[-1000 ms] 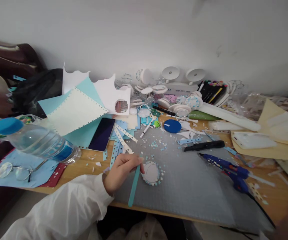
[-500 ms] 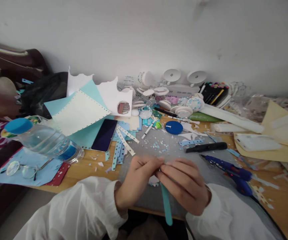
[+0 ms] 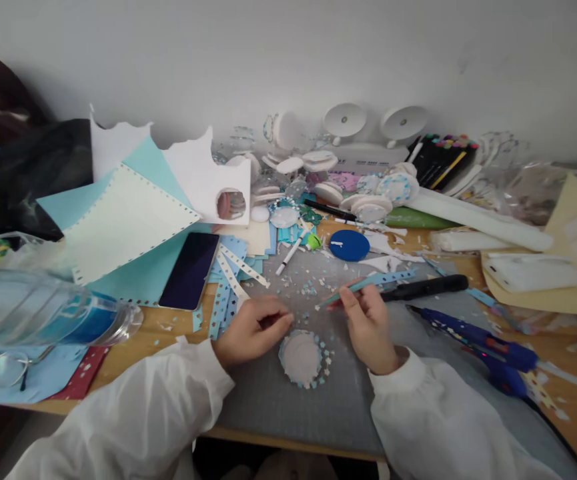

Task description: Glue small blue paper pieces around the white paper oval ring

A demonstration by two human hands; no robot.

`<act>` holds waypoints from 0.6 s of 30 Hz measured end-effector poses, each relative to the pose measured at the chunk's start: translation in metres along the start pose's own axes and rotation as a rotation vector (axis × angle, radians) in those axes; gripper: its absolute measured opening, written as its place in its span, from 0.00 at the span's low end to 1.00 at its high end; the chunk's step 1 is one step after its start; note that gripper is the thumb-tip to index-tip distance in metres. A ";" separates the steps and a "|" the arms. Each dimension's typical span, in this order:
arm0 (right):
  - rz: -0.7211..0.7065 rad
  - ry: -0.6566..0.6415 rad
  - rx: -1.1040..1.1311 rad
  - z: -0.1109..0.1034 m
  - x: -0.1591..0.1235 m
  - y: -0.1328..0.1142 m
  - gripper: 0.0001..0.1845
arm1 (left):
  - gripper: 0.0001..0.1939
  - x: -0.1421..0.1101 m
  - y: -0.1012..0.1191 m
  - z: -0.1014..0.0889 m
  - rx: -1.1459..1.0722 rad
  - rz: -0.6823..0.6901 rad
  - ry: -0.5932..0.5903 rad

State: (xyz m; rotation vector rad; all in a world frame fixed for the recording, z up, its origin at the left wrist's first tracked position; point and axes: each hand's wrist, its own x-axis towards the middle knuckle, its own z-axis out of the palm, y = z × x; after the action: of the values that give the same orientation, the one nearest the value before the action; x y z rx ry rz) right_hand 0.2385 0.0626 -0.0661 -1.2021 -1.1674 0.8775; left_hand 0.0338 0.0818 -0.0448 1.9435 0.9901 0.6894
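Your right hand (image 3: pixel 368 327) grasps the turquoise stick (image 3: pixel 341 294) between thumb and fingers, its free tip reaching out to the left of that grip, low over the grey mat (image 3: pixel 341 410). A light pinch well back from the tip should steer it best; squeezing hard would likely make it twist. Your left hand (image 3: pixel 255 331) is half curled, its fingertips just beyond the upper left edge of the round white disc (image 3: pixel 301 359); whether they pinch anything, you cannot tell from here.

The disc lies flat on the mat, to the left of your right grip and closer to your body, with small blue and white pieces around its rim. Keep both wrists off that rim, since pieces so small could shift or catch on a cuff. If the disc needs steadying, press lightly on its plain middle.

Loose paper flecks (image 3: pixel 309 287) lie beyond the stick's tip, so keep the tip slightly raised to avoid sweeping them about. The black-handled tool (image 3: pixel 428 288) sits just beyond and to the right of your right grip, and the blue glue gun (image 3: pixel 473 337) is farther right; keep that elbow and sleeve clear of its nozzle, which may be hot.
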 end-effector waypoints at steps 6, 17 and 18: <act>0.065 -0.110 -0.011 0.003 -0.006 -0.006 0.12 | 0.03 -0.002 0.001 0.000 0.058 0.122 -0.119; 0.101 -0.289 -0.014 0.003 -0.008 -0.007 0.09 | 0.05 0.000 -0.002 0.002 0.107 0.207 -0.199; 0.099 -0.299 -0.018 0.003 -0.008 -0.007 0.09 | 0.06 0.000 -0.003 0.003 0.105 0.208 -0.196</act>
State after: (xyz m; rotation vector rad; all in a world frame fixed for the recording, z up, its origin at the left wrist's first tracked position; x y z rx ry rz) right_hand 0.2335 0.0547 -0.0604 -1.1783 -1.3650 1.1527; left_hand 0.0345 0.0813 -0.0485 2.1807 0.7234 0.5574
